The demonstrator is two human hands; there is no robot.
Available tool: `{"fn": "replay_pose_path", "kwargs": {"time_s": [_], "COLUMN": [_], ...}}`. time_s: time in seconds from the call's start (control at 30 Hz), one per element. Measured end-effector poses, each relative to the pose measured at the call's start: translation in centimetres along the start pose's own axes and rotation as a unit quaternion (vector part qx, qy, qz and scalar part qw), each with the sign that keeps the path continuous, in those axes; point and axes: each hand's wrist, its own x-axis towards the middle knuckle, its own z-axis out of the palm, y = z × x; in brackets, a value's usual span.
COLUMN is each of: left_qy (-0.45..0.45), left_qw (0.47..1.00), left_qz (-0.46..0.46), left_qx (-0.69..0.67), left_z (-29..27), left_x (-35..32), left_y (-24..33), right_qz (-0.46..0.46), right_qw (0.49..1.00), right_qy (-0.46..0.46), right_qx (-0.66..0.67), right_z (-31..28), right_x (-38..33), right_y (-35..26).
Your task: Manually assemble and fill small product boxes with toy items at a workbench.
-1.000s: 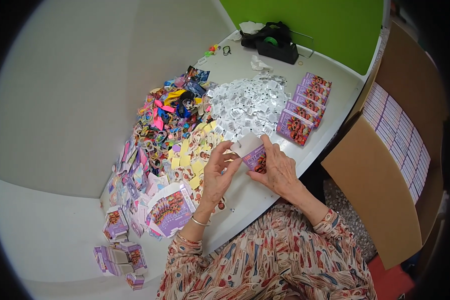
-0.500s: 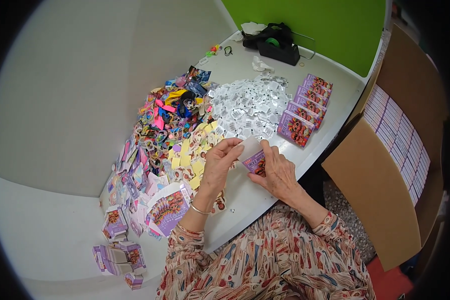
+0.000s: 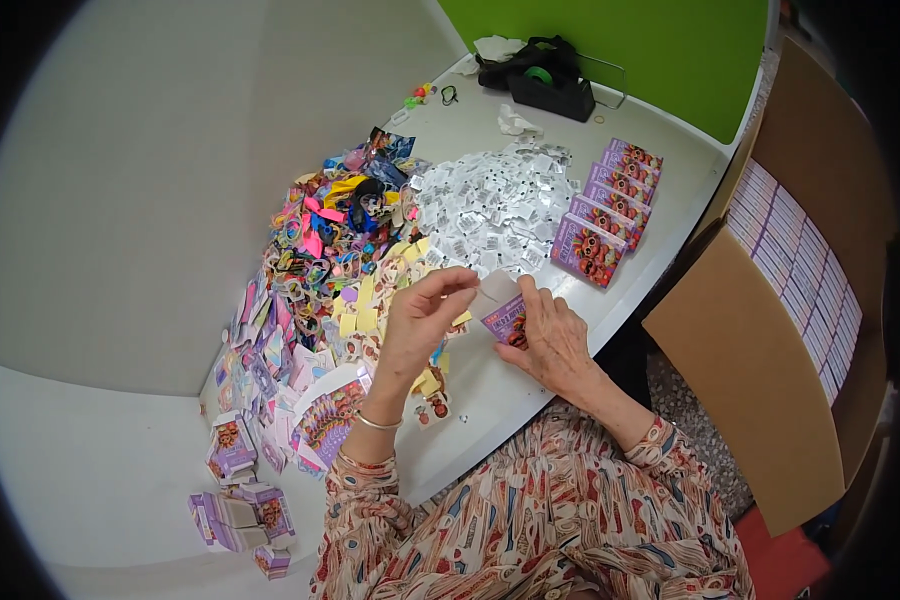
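Observation:
My right hand grips a small purple printed box over the white table, its pale flap open at the top. My left hand is raised beside the box, thumb and fingers pinched together at the flap; whether something small sits between them I cannot tell. A heap of small yellow and printed cards lies just left of my hands. Behind them spreads a pile of small white packets.
A row of filled purple boxes stands at the right of the table. Colourful small toys are heaped at the left, flat unfolded boxes nearer me. A black tape dispenser sits at the back. An open cardboard carton with packed boxes stands right.
The purple box has come down closer to the table and its flap now stands open. My left hand has lifted off the box with its fingers pinched.

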Motion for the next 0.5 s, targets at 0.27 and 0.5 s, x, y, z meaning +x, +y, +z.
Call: {"fn": "replay_pose_path", "kwargs": {"time_s": [0.27, 0.5], "left_qy": [0.087, 0.123], "left_qw": [0.991, 0.987], "left_qz": [0.075, 0.028], "left_qx": [0.076, -0.096], "left_z": [1.1, 5.0], "left_x": [-2.3, -2.4], "left_y": [-4.8, -6.7], "right_qz": [0.019, -0.003], "right_qw": [1.0, 1.0], "right_qy": [-0.002, 0.011], "right_qx": [0.002, 0.029], "right_z": [-0.3, 0.1], "right_x": [0.0, -0.1], "right_y": [0.5, 1.2]}}
